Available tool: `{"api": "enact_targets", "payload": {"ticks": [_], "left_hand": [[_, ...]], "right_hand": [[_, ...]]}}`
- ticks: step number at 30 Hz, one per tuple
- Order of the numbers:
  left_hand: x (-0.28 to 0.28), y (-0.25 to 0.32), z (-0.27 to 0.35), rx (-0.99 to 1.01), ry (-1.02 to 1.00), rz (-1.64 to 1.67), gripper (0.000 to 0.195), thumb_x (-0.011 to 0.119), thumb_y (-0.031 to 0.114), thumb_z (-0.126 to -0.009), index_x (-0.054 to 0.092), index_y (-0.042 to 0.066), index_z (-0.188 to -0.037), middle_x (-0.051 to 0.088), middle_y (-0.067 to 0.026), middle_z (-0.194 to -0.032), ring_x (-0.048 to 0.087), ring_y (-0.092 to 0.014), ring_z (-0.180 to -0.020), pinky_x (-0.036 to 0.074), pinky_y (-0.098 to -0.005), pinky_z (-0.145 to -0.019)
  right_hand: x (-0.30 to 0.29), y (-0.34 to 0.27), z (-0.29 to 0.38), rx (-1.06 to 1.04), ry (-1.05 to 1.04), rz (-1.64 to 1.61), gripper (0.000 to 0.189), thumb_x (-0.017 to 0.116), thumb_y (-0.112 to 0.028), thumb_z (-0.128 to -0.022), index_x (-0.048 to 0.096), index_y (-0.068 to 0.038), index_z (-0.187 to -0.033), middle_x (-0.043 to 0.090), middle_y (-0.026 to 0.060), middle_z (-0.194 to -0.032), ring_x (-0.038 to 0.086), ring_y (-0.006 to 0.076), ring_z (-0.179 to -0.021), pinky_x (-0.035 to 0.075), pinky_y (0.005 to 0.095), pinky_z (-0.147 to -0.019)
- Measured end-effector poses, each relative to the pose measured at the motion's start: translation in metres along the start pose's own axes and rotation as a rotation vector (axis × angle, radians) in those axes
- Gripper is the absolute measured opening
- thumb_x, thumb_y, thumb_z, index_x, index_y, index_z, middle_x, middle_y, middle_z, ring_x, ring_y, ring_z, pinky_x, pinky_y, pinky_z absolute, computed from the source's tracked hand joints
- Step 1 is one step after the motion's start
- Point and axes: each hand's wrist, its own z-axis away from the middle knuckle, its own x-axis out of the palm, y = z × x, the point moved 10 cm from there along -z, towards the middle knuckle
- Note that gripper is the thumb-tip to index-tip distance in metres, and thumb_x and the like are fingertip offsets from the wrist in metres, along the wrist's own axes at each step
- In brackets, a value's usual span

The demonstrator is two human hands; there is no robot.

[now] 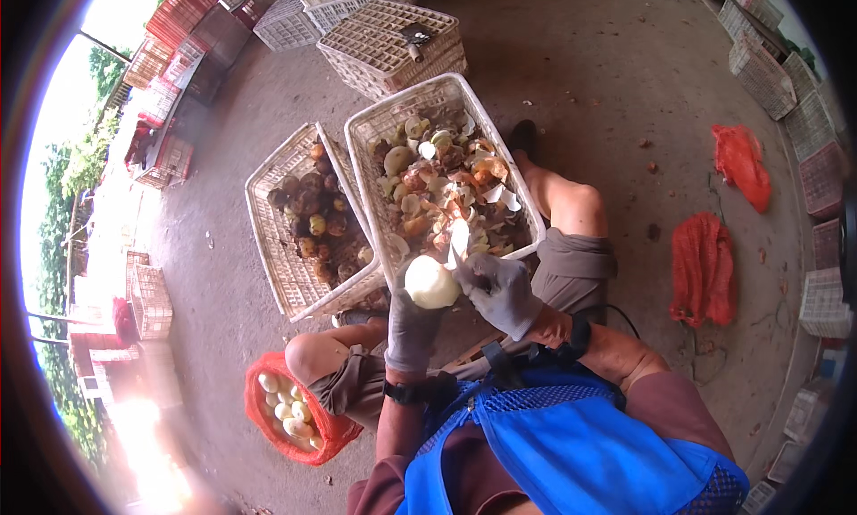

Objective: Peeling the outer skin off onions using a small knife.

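My left hand (414, 324), in a grey glove, holds a pale peeled onion (432, 283) above the near end of a white plastic crate (469, 93). Gloved as well, my right hand (499, 291) is closed around a small knife, whose bright blade (458, 240) points up beside the onion; its handle is hidden by the fingers. Onion skins and scraps (442, 194) fill much of that crate. A second white crate (268, 267), tilted against it on the left, contains dark, dirty unpeeled onions (311, 200). Pale peeled onions (291, 408) lie in a red mesh sack (258, 418) by my left knee.
An upturned-looking lattice crate (392, 43) beyond the scraps carries a dark-bladed tool with a handle (415, 50). Red mesh sacks (703, 267) lie on the concrete floor at right. Stacked crates (760, 73) line both sides. My bent legs flank the two near crates.
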Motion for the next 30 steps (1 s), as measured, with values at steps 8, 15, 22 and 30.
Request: {"api": "enact_targets", "payload": {"ticks": [8, 15, 22, 30], "left_hand": [[-0.019, -0.036, -0.005, -0.161, 0.125, 0.224, 0.048, 0.061, 0.028, -0.087, 0.045, 0.006, -0.127, 0.054, -0.0098, -0.117, 0.055, -0.024, -0.106, 0.047, -0.0409, -0.093], [-0.014, -0.044, -0.014, -0.222, 0.015, 0.299, 0.047, 0.062, 0.026, -0.086, 0.047, 0.009, -0.127, 0.055, -0.0107, -0.116, 0.054, -0.025, -0.104, 0.046, -0.0411, -0.091], [-0.027, -0.048, -0.016, -0.19, 0.152, 0.356, 0.051, 0.065, 0.037, -0.084, 0.049, 0.011, -0.125, 0.055, -0.0091, -0.12, 0.055, -0.025, -0.106, 0.046, -0.039, -0.093], [-0.041, -0.055, -0.024, -0.199, 0.234, 0.423, 0.056, 0.066, 0.045, -0.083, 0.052, 0.008, -0.122, 0.059, -0.0098, -0.117, 0.057, -0.024, -0.104, 0.047, -0.0397, -0.093]], "right_hand": [[0.011, -0.009, 0.006, -0.214, -0.036, 0.131, 0.015, 0.069, -0.007, -0.073, 0.059, -0.007, -0.084, 0.059, 0.0149, -0.07, 0.061, 0.035, -0.066, 0.048, 0.0397, -0.056], [-0.001, 0.035, -0.034, -0.037, -0.025, 0.226, 0.015, 0.066, -0.02, -0.082, 0.058, -0.007, -0.085, 0.062, 0.0138, -0.072, 0.062, 0.0351, -0.07, 0.048, 0.042, -0.059], [0.014, 0.097, -0.071, 0.17, -0.287, 0.69, 0.037, 0.053, -0.025, -0.089, 0.051, -0.017, -0.125, 0.067, 0.0156, -0.082, 0.066, 0.034, -0.076, 0.052, 0.0433, -0.066], [0.028, 0.04, -0.035, -0.021, -0.287, 0.299, 0.053, 0.063, -0.036, -0.084, 0.049, -0.021, -0.133, 0.067, 0.0174, -0.086, 0.065, 0.035, -0.08, 0.052, 0.0427, -0.071]]}}
